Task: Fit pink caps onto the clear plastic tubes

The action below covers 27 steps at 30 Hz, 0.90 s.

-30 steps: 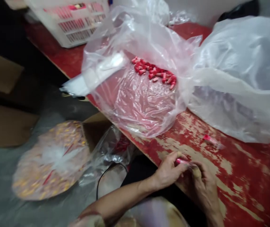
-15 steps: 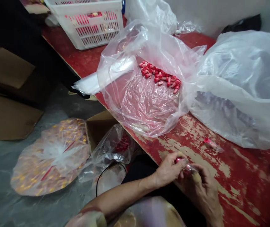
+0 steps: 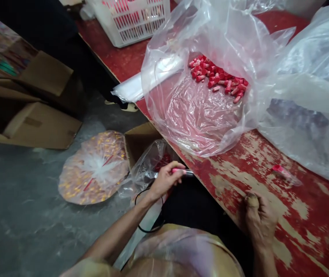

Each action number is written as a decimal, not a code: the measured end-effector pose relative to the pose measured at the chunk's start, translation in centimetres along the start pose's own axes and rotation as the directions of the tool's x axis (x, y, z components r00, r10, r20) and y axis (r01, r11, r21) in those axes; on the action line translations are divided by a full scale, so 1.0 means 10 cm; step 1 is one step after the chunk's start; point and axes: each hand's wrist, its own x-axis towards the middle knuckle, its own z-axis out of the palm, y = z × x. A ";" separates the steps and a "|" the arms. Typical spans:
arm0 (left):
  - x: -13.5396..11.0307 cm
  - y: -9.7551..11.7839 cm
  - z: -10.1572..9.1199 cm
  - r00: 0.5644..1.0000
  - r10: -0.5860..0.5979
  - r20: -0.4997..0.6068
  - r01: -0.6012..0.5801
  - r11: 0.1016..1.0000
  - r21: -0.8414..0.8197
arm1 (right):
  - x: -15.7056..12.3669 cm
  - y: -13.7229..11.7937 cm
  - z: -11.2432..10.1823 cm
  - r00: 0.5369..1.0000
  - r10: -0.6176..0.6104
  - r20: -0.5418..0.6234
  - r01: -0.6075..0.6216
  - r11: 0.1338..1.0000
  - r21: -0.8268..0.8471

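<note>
Red-tipped slim tube (image 3: 183, 171), one, was pinched between the thumb and fingertips of the left hand (image 3: 164, 181), its clear end projecting past the grip, just beside the table edge. Judged light, stiff and smooth enough to slip; mid-length looked the surest place to hold it. Right hand (image 3: 259, 219) rested apart on the table, fingers curled together, thumb tip covered in something tan, nothing visible in its grip. Red-painted table (image 3: 299, 207), worn and flaking to pale patches, carried a loose pink-red piece (image 3: 278, 168) in a small clear sleeve near the right hand. Clear polythene bag (image 3: 201, 115), open and slumped, held a heap of short red pieces (image 3: 217, 75), well away from both hands. Also listed: white plastic crate (image 3: 129, 19) at the table's far side; below the edge, cardboard box (image 3: 141, 142), black cable (image 3: 145, 209), and a round bag of yellow and red pieces (image 3: 93, 169) on the concrete floor (image 3: 22, 215).
</note>
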 end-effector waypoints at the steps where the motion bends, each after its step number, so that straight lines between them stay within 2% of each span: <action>1: 0.05 -0.14 -0.15 0.993 -0.026 -0.111 0.035 0.996 0.079 | 0.00 0.00 0.01 0.999 -0.032 0.002 0.032 0.999 -0.016; 3: 0.18 -0.42 -0.40 0.966 -0.041 -0.255 0.081 0.986 0.145 | 0.01 0.00 0.03 0.995 -0.098 0.007 0.098 0.993 -0.059; 6: 0.41 -0.77 -0.61 0.915 -0.035 -0.401 0.152 0.952 0.264 | -0.01 0.01 0.06 0.985 -0.172 0.006 0.172 0.978 -0.120; 10: 0.64 -0.98 -0.69 0.893 -0.039 -0.449 0.248 0.874 0.418 | -0.03 0.02 0.10 0.972 -0.237 -0.004 0.233 0.961 -0.145; 16: 0.76 -0.94 -0.71 0.903 0.060 -0.426 0.215 0.794 0.569 | 0.00 -0.01 0.16 0.968 -0.251 -0.022 0.245 0.959 -0.140; 22: 0.73 -0.85 -0.71 0.917 0.114 -0.383 0.191 0.717 0.671 | -0.04 -0.10 0.11 0.981 -0.192 0.025 0.192 0.981 0.011; 24: 0.72 -0.78 -0.72 0.921 0.119 -0.372 0.189 0.697 0.692 | -0.01 -0.08 0.05 0.987 -0.160 -0.025 0.161 0.985 0.065; 27: 0.65 -0.55 -0.68 0.904 0.159 -0.397 0.183 0.695 0.695 | 0.11 0.04 -0.14 0.969 -0.107 -0.221 0.125 0.990 0.070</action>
